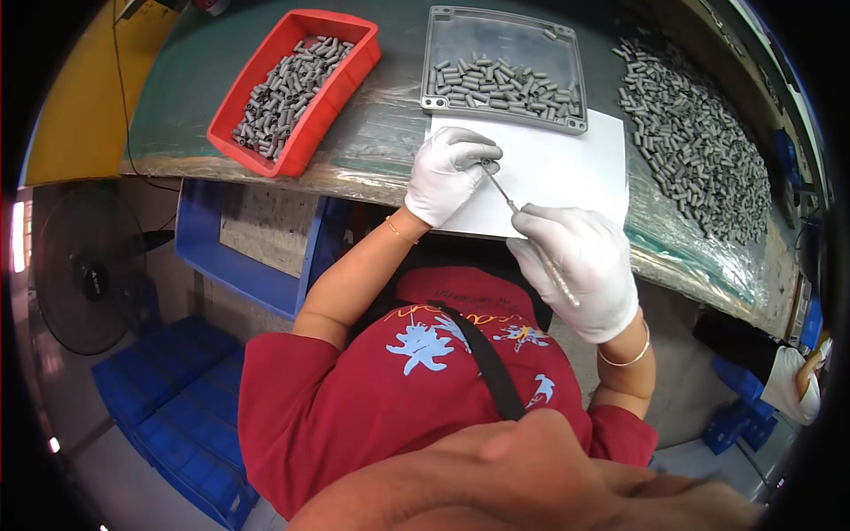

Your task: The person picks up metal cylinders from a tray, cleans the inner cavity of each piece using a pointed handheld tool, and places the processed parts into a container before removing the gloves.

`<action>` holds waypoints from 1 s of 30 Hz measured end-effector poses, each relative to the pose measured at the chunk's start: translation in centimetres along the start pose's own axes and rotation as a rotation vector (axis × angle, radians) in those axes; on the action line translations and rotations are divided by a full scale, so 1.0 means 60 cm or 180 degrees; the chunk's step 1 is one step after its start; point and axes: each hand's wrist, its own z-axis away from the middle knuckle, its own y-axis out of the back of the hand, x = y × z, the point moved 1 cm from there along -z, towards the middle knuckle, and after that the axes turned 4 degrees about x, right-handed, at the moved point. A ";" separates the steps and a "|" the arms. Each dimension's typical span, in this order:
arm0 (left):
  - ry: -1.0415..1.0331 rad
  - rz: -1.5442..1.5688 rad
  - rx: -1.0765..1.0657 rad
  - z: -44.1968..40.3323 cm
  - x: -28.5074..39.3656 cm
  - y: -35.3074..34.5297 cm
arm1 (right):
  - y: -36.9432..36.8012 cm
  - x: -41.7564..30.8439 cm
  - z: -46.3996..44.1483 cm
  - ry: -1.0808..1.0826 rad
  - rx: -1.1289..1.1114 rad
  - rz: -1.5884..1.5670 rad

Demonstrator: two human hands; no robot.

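Note:
My left hand (452, 174), in a white glove, pinches a small grey cylindrical part (486, 163) at its fingertips, above the white paper (567, 164). Most of that part is hidden by the fingers. In my gloved right hand (580, 270) is a thin metal hand tool (502, 192) with a slim shaft and a textured handle; its exact kind is unclear. The tool's tip reaches the part in my left hand. Just beyond the paper stands a clear-walled grey tray (496, 44) with many similar grey cylinders (505, 87) along its near side.
A red bin (367, 55) of grey cylinders stands at the back left. More cylinders lie in a large pile (695, 142) on the table's right. Below the edge is a blue open drawer (235, 270). Blue crates (177, 398) and a fan (93, 279) stand left; another person (797, 380) is at right.

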 end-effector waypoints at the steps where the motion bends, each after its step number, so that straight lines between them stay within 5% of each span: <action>1: 0.0001 -0.0004 -0.0003 0.000 0.001 0.001 | -0.001 0.000 -0.002 0.0001 0.0009 0.0024; 30: -0.0289 -0.0303 -0.0058 -0.005 0.012 0.005 | -0.004 0.004 -0.021 -0.0115 0.0345 -0.0280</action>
